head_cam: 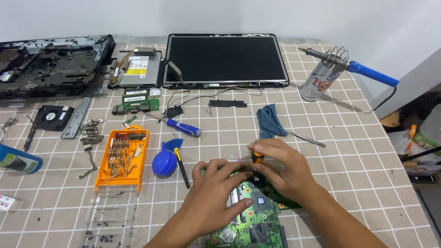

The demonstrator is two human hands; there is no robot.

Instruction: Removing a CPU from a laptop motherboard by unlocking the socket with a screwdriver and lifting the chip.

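A green circuit board (251,225) lies at the near edge of the table, partly under both hands. My left hand (212,189) rests flat on the board's upper left part, fingers spread and pressing it. My right hand (280,169) is closed around a small screwdriver with an orange and black handle (257,157), held upright over the board's far edge. The screwdriver's tip is hidden behind my fingers.
An orange bit case (123,158) and a blue blower bulb (164,163) lie left of the hands. A blue-handled screwdriver (183,127), a blue cloth (268,121), a laptop screen panel (225,59), a drive (138,69), a fan (54,117) and a soldering iron on a can (321,78) sit farther back.
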